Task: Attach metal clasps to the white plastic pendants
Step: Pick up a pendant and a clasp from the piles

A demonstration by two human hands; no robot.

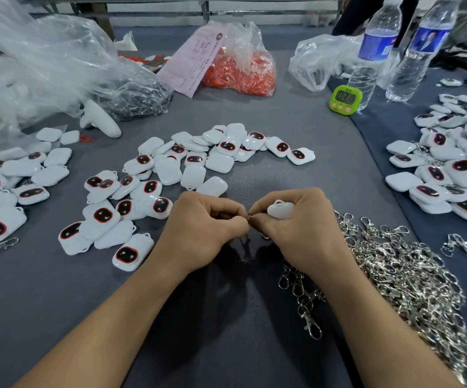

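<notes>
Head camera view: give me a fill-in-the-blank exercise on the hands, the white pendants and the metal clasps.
1. The right hand holds one white plastic ____.
2. The heap of silver metal clasps lies on the person's ____ side.
3. Beside two clear plastic water bottles stands a small digital timer coloured ____.
Missing words: pendant, right, green.

Both hands meet mid-counter, left hand (207, 219) and right hand (299, 228) pinching a tiny metal ring (249, 217), right also gripping a white plastic pendant (280, 210), shiny silver clasp pile (403, 281) just beside on the grey counter (296, 152).
</notes>
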